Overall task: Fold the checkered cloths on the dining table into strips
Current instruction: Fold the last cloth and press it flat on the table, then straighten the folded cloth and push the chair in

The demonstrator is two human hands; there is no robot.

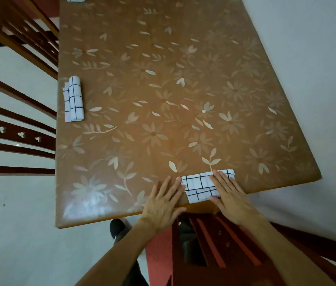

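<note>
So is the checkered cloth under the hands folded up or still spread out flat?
Folded. The checkered cloth is a narrow layered strip at the dining table's near edge, with the left hand and right hand flat on its ends.

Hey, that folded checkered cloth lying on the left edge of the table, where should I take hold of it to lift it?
Pinch the folded checkered cloth across its narrow width near the middle, coming from the table's left edge. It lies flat as a long strip with loose layers stepped along that side, so gripping there should keep them together.
</note>
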